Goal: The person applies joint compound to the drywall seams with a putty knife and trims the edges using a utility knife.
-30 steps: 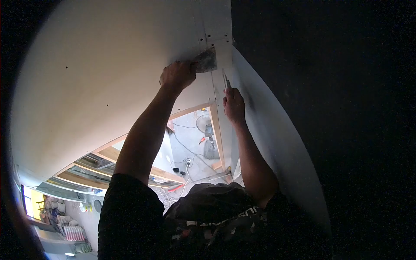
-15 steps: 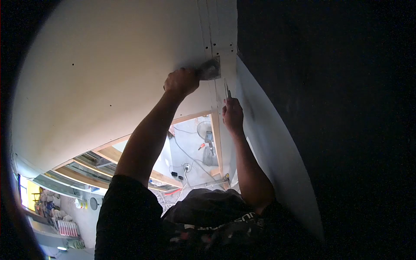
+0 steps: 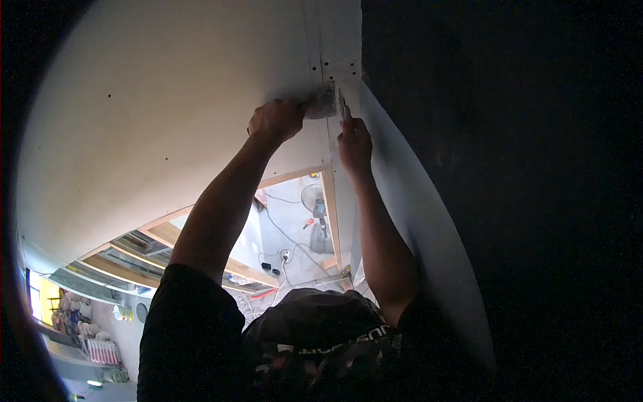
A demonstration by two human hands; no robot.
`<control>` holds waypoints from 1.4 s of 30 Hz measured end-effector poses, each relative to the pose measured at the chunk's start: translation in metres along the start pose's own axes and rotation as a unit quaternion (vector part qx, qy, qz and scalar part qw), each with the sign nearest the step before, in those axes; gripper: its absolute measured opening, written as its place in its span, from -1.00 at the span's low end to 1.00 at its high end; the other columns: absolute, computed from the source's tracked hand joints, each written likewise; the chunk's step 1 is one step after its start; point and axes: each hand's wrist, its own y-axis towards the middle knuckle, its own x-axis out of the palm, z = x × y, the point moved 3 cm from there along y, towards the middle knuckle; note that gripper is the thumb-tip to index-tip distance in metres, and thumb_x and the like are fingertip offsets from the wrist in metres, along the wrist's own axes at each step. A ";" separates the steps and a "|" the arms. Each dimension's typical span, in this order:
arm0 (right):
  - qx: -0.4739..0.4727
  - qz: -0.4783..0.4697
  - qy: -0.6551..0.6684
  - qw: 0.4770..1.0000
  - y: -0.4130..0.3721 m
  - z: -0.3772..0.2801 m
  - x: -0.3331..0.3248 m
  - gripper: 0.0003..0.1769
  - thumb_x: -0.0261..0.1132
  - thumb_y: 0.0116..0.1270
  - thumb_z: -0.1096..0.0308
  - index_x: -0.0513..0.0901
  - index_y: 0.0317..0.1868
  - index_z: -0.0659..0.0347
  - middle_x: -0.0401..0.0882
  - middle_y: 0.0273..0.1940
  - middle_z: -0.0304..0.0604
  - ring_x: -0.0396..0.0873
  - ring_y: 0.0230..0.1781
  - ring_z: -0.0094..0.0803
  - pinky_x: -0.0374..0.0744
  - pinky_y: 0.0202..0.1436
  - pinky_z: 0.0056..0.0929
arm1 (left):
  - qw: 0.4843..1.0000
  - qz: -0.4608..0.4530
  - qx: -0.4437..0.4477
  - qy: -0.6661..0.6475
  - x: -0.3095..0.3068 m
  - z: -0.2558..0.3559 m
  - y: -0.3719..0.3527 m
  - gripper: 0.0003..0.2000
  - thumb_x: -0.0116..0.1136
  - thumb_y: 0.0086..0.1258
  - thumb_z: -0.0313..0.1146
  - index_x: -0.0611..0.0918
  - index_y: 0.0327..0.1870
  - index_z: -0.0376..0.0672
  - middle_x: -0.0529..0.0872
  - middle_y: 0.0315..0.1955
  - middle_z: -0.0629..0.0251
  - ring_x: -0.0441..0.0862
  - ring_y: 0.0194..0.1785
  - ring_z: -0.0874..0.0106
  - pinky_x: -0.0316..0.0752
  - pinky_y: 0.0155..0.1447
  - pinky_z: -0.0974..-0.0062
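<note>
My left hand (image 3: 273, 120) is closed around the handle of a wide grey filling knife (image 3: 323, 102), whose blade lies against the white plasterboard (image 3: 167, 100) at a seam with screw holes (image 3: 331, 65). My right hand (image 3: 353, 142) grips a narrow putty knife (image 3: 343, 104). Its blade points up and meets the edge of the wide knife. Both arms reach up from my dark shirt at the bottom of the view. A second white board (image 3: 408, 201) runs along the corner on the right.
Between my arms I see a floor with a fan (image 3: 313, 197), cables and a socket strip (image 3: 287, 254), and a red tool (image 3: 308, 222). Wooden framing (image 3: 167, 236) edges the board. Shelves with goods (image 3: 94, 335) sit far lower left. The right side is dark.
My right hand has risen, bringing the narrow knife up against the wide knife. My left hand stayed by the seam with only a small shift.
</note>
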 end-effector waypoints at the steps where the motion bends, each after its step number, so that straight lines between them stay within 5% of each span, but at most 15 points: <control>1: -0.027 0.008 -0.014 0.999 0.003 -0.006 0.000 -0.56 0.02 0.59 0.08 0.60 -0.13 0.33 0.67 -0.28 0.09 0.65 -0.28 -0.04 0.55 -0.13 -0.13 | 1.000 0.011 0.009 -0.003 0.000 0.000 0.001 -0.57 -0.13 0.57 0.09 0.72 0.09 0.08 0.76 -0.02 0.05 0.71 0.08 -0.01 0.62 0.16 -0.01; 12: -0.073 0.017 -0.036 0.997 0.015 -0.001 0.003 -0.59 0.04 0.58 0.08 0.61 -0.15 0.29 0.65 -0.41 0.05 0.65 -0.37 -0.06 0.54 -0.19 -0.11 | 0.998 0.045 0.050 0.003 0.012 -0.008 0.008 -0.58 -0.10 0.56 0.11 0.73 0.09 0.12 0.77 -0.04 0.05 0.72 0.06 0.00 0.64 0.13 0.00; 15: -0.026 -0.026 -0.041 0.998 0.019 0.002 0.004 -0.72 0.09 0.57 0.21 0.58 -0.11 0.26 0.66 -0.21 0.24 0.64 -0.16 0.20 0.55 -0.13 0.04 | 0.999 0.034 0.037 0.005 0.015 -0.010 0.012 -0.57 -0.11 0.57 0.12 0.74 0.09 0.14 0.78 -0.05 0.06 0.74 0.02 0.00 0.66 0.10 0.00; 17: -0.086 0.007 -0.008 0.996 0.027 0.029 0.015 -0.64 0.10 0.58 0.11 0.60 -0.15 0.27 0.57 -0.52 -0.18 0.55 -0.54 -0.38 0.52 -0.37 -0.27 | 0.998 0.038 0.040 0.005 0.014 -0.009 0.010 -0.57 -0.12 0.57 0.13 0.74 0.09 0.17 0.78 -0.07 0.06 0.75 0.00 0.00 0.66 0.09 0.00; 20: -0.184 0.025 0.048 0.981 0.037 0.061 0.029 -0.64 0.10 0.60 0.11 0.59 -0.15 0.26 0.53 -0.52 -0.27 0.47 -0.59 -0.52 0.47 -0.46 -0.40 | 0.999 0.036 0.037 0.006 0.017 -0.012 0.013 -0.59 -0.12 0.57 0.14 0.74 0.10 0.22 0.78 -0.06 0.09 0.75 0.02 0.02 0.66 0.10 0.00; 23: -0.105 -0.021 0.043 0.993 0.034 0.058 0.025 -0.61 0.06 0.62 0.09 0.59 -0.15 0.27 0.54 -0.49 -0.26 0.46 -0.58 -0.52 0.45 -0.46 -0.44 | 0.998 0.032 0.045 -0.006 0.014 -0.012 0.010 -0.60 -0.11 0.56 0.15 0.74 0.10 0.25 0.78 -0.06 0.09 0.75 0.03 0.01 0.66 0.10 0.00; 27: -0.118 0.012 0.012 0.993 0.025 0.025 0.015 -0.60 0.05 0.62 0.07 0.58 -0.15 0.26 0.53 -0.50 -0.26 0.47 -0.57 -0.52 0.44 -0.46 -0.46 | 0.997 0.046 0.054 -0.012 0.024 -0.018 0.020 -0.59 -0.13 0.57 0.14 0.73 0.11 0.26 0.79 -0.07 0.09 0.76 -0.01 0.00 0.67 0.10 0.03; 29: -0.041 -0.019 -0.026 0.999 0.022 0.019 0.010 -0.71 0.01 0.58 0.23 0.56 -0.12 0.28 0.62 -0.21 0.17 0.59 -0.17 0.22 0.53 -0.11 0.03 | 0.998 0.043 0.053 -0.013 0.021 -0.017 0.015 -0.60 -0.14 0.57 0.13 0.72 0.13 0.28 0.79 -0.09 0.09 0.76 -0.02 0.00 0.68 0.05 -0.03; 30: -0.041 -0.020 -0.026 0.999 0.024 0.025 0.011 -0.71 0.01 0.58 0.23 0.56 -0.12 0.28 0.62 -0.21 0.17 0.59 -0.17 0.22 0.53 -0.11 0.03 | 0.998 0.043 0.052 -0.013 0.020 -0.016 0.015 -0.60 -0.14 0.57 0.13 0.72 0.13 0.28 0.79 -0.09 0.09 0.76 -0.02 0.00 0.68 0.05 -0.03; 32: -0.162 0.016 -0.038 0.986 0.026 0.030 0.011 -0.60 0.03 0.63 0.06 0.58 -0.14 0.25 0.48 -0.54 -0.29 0.46 -0.58 -0.53 0.41 -0.50 -0.47 | 0.999 0.025 0.046 -0.005 0.020 -0.015 0.014 -0.59 -0.16 0.58 0.13 0.71 0.14 0.29 0.78 -0.07 0.09 0.75 0.01 0.01 0.68 -0.01 -0.11; 35: -0.013 -0.051 0.072 0.996 0.023 0.027 0.009 -0.60 0.03 0.63 0.06 0.58 -0.14 0.22 0.43 -0.57 -0.31 0.40 -0.63 -0.57 0.36 -0.56 -0.49 | 0.998 0.020 0.061 -0.007 0.027 -0.019 0.021 -0.58 -0.18 0.59 0.14 0.72 0.14 0.28 0.78 -0.07 0.09 0.75 0.02 0.02 0.68 -0.05 -0.17; 38: -0.068 -0.013 0.020 0.997 0.024 0.028 0.008 -0.61 0.03 0.63 0.06 0.58 -0.16 0.21 0.38 -0.60 -0.36 0.35 -0.67 -0.62 0.31 -0.60 -0.52 | 0.999 0.001 0.048 -0.002 0.024 -0.018 0.019 -0.56 -0.20 0.59 0.16 0.71 0.15 0.26 0.78 -0.07 0.08 0.76 -0.01 0.00 0.68 -0.04 -0.14; 39: -0.069 -0.014 0.019 0.997 0.023 0.022 0.005 -0.61 0.03 0.63 0.06 0.58 -0.16 0.21 0.38 -0.60 -0.36 0.35 -0.67 -0.62 0.31 -0.60 -0.52 | 0.999 0.002 0.047 -0.004 0.022 -0.017 0.017 -0.56 -0.20 0.59 0.16 0.71 0.15 0.26 0.78 -0.07 0.08 0.76 -0.01 0.00 0.68 -0.04 -0.14; 41: -0.013 -0.026 0.031 0.999 0.018 0.004 -0.004 -0.68 0.07 0.57 0.18 0.59 -0.17 0.26 0.59 -0.42 -0.01 0.58 -0.42 -0.14 0.51 -0.27 -0.15 | 0.999 0.020 0.042 -0.013 0.017 -0.014 0.014 -0.55 -0.20 0.59 0.17 0.72 0.14 0.23 0.79 -0.09 0.06 0.77 -0.02 -0.01 0.69 -0.03 -0.12; 42: -0.013 -0.026 0.031 0.999 0.018 0.002 -0.005 -0.68 0.07 0.57 0.18 0.59 -0.17 0.26 0.59 -0.42 -0.01 0.58 -0.42 -0.14 0.51 -0.27 -0.15 | 0.999 0.020 0.042 -0.013 0.018 -0.015 0.015 -0.55 -0.20 0.59 0.17 0.72 0.14 0.23 0.79 -0.09 0.06 0.77 -0.02 -0.01 0.69 -0.03 -0.12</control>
